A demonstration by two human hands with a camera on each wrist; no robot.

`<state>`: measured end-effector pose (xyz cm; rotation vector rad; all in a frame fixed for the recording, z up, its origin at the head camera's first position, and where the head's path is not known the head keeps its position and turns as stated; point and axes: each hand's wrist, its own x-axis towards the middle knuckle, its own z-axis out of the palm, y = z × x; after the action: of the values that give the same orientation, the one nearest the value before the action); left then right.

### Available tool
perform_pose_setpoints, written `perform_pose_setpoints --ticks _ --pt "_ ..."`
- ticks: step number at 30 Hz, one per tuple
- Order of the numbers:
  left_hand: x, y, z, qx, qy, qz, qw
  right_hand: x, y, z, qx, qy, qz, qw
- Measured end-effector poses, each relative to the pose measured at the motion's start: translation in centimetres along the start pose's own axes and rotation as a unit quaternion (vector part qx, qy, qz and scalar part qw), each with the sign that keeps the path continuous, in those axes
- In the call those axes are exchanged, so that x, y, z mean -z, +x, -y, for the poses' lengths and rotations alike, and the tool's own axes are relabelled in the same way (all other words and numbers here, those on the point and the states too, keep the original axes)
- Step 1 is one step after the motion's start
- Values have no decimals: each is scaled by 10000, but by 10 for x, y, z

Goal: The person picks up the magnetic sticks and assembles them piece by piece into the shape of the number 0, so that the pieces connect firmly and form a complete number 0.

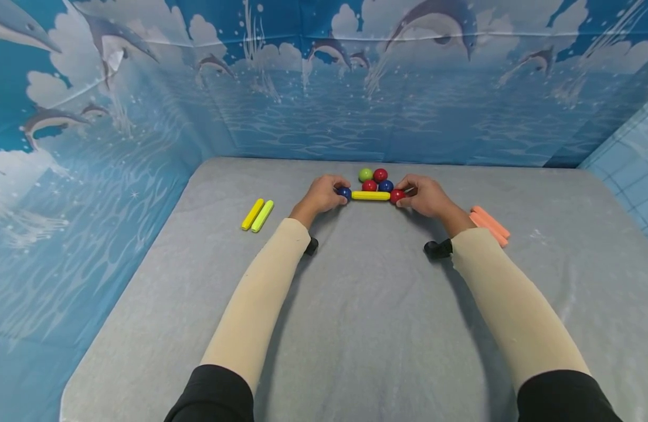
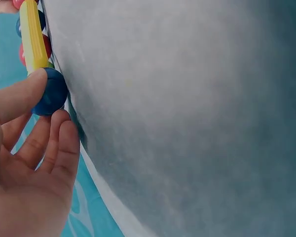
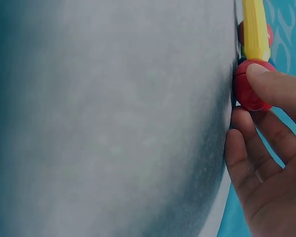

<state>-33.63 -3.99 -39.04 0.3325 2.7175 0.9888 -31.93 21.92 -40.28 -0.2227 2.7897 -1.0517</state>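
Note:
At the far side of the table, a yellow stick (image 1: 370, 196) lies crosswise with a ball at each end. My left hand (image 1: 326, 194) holds the dark blue ball (image 2: 53, 93) at the left end, thumb on its near side and fingers beyond it. The red ball (image 3: 247, 88) at the right end is held between the thumb and fingers of my right hand (image 1: 425, 196). Close behind the stick sit another red ball (image 1: 369, 186) and another blue ball (image 1: 386, 186). Farther back are a green ball (image 1: 365, 174) and a third red ball (image 1: 380, 174).
Left of my left hand lie a yellow stick (image 1: 253, 214) and a yellow-green stick (image 1: 263, 216), side by side. Orange sticks (image 1: 491, 223) lie beyond my right wrist, partly hidden by the forearm. A blue dolphin-print curtain (image 1: 324, 117) hangs behind the grey table (image 1: 376, 328).

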Motion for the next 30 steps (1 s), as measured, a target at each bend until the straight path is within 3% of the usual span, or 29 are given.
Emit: perform_pose_setpoints --ticks 20,24,30 --pt "-1 -3 3 -144 120 -20 9998 -2 -2 2 -124 100 1 9999" --pt "8 -10 8 -211 288 -32 9994 -2 -3 1 -111 81 -22 9999" --pt "41 -30 25 -270 694 -229 9970 0 -5 1 43 15 -26 10000"
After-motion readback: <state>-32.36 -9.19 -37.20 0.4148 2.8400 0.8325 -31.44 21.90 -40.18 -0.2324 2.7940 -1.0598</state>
